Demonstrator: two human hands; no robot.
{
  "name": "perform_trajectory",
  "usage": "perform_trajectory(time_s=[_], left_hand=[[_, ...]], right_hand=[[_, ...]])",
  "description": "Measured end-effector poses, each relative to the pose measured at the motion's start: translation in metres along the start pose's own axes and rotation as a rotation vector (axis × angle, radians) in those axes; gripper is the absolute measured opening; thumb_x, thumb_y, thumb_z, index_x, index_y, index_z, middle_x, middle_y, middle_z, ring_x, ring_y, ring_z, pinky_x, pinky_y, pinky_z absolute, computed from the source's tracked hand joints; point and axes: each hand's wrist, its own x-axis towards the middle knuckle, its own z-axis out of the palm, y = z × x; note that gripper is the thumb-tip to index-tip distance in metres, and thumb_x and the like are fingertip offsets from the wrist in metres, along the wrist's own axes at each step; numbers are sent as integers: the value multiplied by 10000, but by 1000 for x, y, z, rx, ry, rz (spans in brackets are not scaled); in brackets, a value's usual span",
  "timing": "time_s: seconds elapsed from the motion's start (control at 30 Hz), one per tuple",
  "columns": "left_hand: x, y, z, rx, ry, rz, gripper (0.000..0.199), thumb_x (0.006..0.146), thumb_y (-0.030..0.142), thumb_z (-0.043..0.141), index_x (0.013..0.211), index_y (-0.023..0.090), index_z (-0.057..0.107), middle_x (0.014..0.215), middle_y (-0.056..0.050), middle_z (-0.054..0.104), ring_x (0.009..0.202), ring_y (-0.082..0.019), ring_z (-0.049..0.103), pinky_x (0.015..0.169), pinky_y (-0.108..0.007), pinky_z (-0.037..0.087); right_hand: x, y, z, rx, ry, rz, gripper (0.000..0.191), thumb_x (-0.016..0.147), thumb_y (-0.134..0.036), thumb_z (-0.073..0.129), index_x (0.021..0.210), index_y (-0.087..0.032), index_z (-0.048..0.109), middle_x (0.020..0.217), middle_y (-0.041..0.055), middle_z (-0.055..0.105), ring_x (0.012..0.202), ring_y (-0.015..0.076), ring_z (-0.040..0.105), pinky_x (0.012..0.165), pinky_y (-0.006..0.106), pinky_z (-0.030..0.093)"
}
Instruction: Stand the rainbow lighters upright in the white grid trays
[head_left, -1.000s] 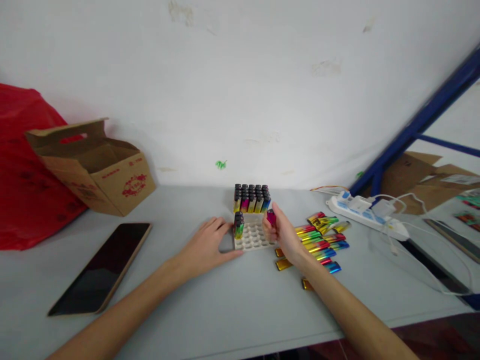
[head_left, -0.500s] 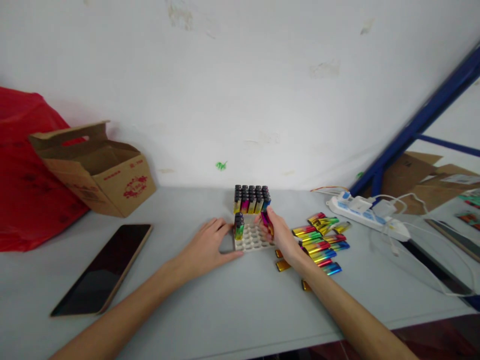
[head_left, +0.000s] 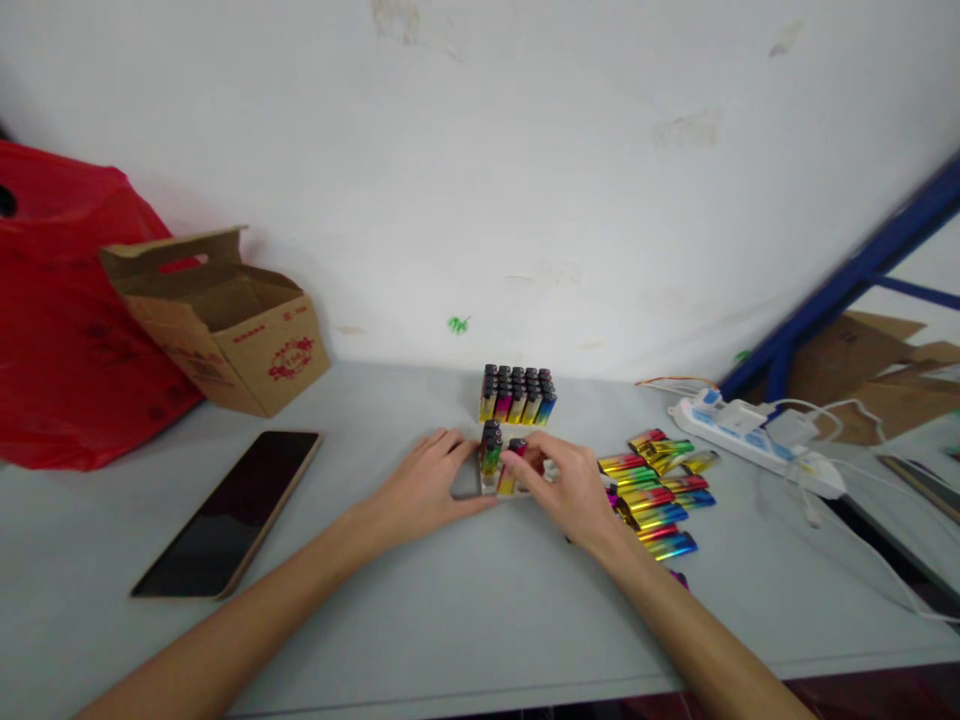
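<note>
My right hand [head_left: 562, 482] pinches an upright purple and yellow lighter [head_left: 510, 478] over the white holed tray [head_left: 489, 490], mostly hidden behind the fingers. Beside it, a few green and yellow lighters [head_left: 491, 452] stand in the tray's left side. My left hand [head_left: 429, 482] lies against the tray's left edge, thumb stretched along the front, fingers apart and holding nothing. Behind the tray a block of several upright lighters [head_left: 517, 396] with black tops stands in rows. Several shiny multicoloured lighters [head_left: 660, 500] lie loose to the right of my right hand.
At the left are a dark phone [head_left: 229, 515], an open cardboard box [head_left: 262, 350] and a red plastic bag [head_left: 82, 320]. A white power strip [head_left: 757, 445] with plugs and cables lies right, near a blue metal frame [head_left: 840, 280]. A white wall stands behind.
My right hand has moved left and down to the tray with the purple lighter, now upright beside the green ones. The view has shifted slightly. My left hand stays at the tray.
</note>
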Motion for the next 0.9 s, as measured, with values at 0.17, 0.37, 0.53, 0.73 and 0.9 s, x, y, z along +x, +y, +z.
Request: perform_trajectory(time_s=[0.17,0.37,0.53,0.73,0.9], left_hand=[[0,-1,0,2,-9,20,457,926,624,748,1111,209,698,1160,-116,705,1120,-337,665,992,-479,534],[0,-3,1,0,-1,20,485,913,616,768,1164,208,692,1185,-119,706,1137,-343,661,998,-482,536],[1,-2,-1,-19,-12,25,439,910,603,781,1098,214,697,1138,-99,707,1122,-339,668,998,-478,539],[1,-8,0,-7,6,22,510,901,635,768,1159,201,695,1159,-106,704,1125,-343,668,1008,-484,546],[3,-12,-1,-18,-14,10,546,898,667,737,1158,188,702,1160,-123,711,1115,-342,684,1037,-489,556]], right_hand=[[1,6,4,41,-76,32,361,1047,-558,624,869,-249,684,766,36,767,683,213,699,682,314,515],[3,18,8,-117,-148,-80,394,1084,-564,579,868,-242,646,829,66,773,721,223,691,691,320,483],[3,10,15,-400,-160,-166,343,1083,-527,608,969,-219,705,853,79,769,752,233,683,743,340,447],[9,18,-5,-453,-156,-146,443,1072,-589,598,903,-200,725,812,54,757,746,200,674,813,335,430],[15,54,-64,-623,-35,80,312,1135,-367,527,1048,-177,760,941,98,762,862,223,698,838,328,472]])
